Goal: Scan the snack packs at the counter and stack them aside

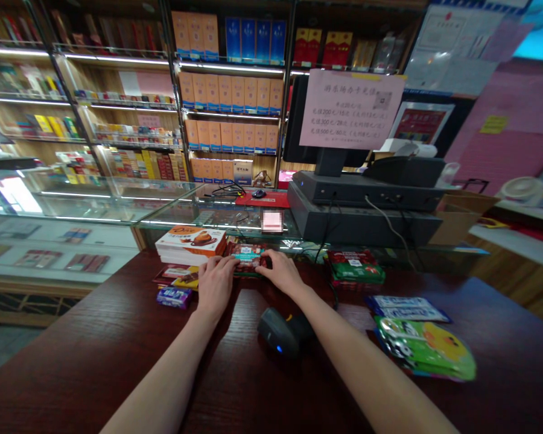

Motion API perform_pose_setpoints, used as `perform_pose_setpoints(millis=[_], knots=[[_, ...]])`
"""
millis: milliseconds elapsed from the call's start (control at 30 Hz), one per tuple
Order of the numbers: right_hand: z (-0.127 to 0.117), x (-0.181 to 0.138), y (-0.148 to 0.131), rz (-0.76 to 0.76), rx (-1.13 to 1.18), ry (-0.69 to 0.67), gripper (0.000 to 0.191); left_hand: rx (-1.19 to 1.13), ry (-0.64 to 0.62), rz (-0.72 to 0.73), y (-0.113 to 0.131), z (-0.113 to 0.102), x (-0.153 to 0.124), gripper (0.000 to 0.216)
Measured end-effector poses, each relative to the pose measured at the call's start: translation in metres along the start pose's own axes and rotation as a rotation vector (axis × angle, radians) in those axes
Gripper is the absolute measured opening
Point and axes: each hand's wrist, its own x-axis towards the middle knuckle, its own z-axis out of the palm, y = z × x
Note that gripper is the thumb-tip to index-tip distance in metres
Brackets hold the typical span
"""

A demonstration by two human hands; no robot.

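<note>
Both hands hold a red-and-teal snack packet point(248, 256) flat near the back edge of the dark wooden counter point(131, 367). The fingers of my left hand point(216, 283) close on its left end. At the right end, my right hand point(283, 272) pinches it between thumb and fingers. Left of it sits a stack of white-and-orange Dove boxes point(190, 241). A yellow chocolate packet point(187, 278) and a purple packet point(174, 296) lie beside my left hand. Below my right forearm rests a black barcode scanner point(280, 331) with a blue light.
Green-and-red packets point(355, 267) are stacked to the right. Blue-and-white packets point(407, 307) and a green duck-print bag point(428, 348) lie nearer me. Behind stand a glass case point(172, 205), a cash register point(366, 205) and a monitor carrying a pink sign point(348, 108).
</note>
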Motion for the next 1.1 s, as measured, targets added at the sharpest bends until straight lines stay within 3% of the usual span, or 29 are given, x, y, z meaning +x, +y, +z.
perform_pose_setpoints(millis=[600, 867, 1100], knots=[[0.002, 0.002, -0.002, 0.004, -0.010, -0.001, 0.033, 0.003, -0.006, -0.015, 0.000, 0.000, 0.000, 0.029], [-0.001, -0.004, -0.002, -0.008, 0.020, -0.002, 0.045, 0.048, -0.006, 0.001, 0.003, -0.003, 0.001, 0.030], [-0.008, -0.012, 0.003, 0.014, 0.024, -0.020, 0.042, 0.081, -0.004, 0.028, 0.003, -0.002, -0.001, 0.032]])
